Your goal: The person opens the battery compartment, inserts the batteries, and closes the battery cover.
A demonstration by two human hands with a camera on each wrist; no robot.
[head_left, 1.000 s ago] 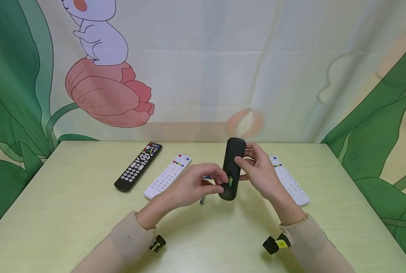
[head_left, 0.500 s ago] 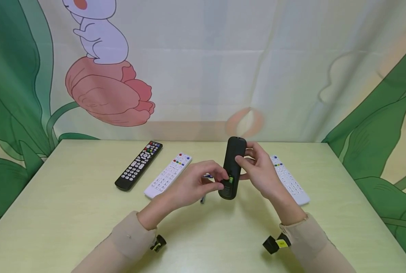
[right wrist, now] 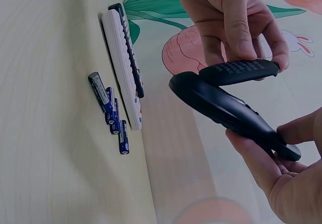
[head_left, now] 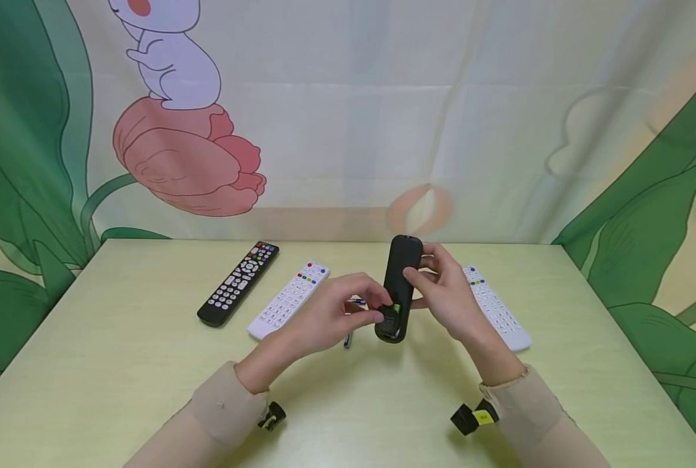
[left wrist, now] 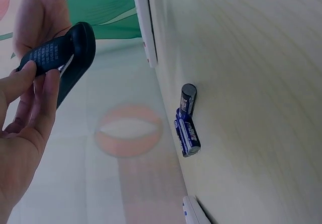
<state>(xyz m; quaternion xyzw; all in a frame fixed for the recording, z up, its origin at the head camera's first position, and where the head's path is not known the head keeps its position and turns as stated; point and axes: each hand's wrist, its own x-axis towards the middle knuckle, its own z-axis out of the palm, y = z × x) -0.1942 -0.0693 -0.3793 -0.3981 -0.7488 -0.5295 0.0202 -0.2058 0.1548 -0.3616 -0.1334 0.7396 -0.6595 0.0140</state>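
Observation:
A black remote control (head_left: 403, 263) is held up above the table, its back toward the head camera. My right hand (head_left: 448, 299) grips it by the edges near the upper end. My left hand (head_left: 330, 312) pinches the black battery cover (right wrist: 239, 72) between thumb and fingers. In the right wrist view the cover stands at an angle to the remote, its one end close to the remote's lower end. A bit of green (head_left: 396, 308) shows in the battery compartment; the rest is hidden by the cover and fingers.
Several blue and dark batteries (right wrist: 115, 116) lie on the table (head_left: 348, 409), partly behind my left hand. A black remote (head_left: 239, 286) and a white remote (head_left: 286, 302) lie left, another white remote (head_left: 496, 312) right. A printed curtain (head_left: 324, 130) hangs behind.
The battery cover has tilted in my left fingers and now hides more of the green in the compartment. My right hand and the remote have hardly moved.

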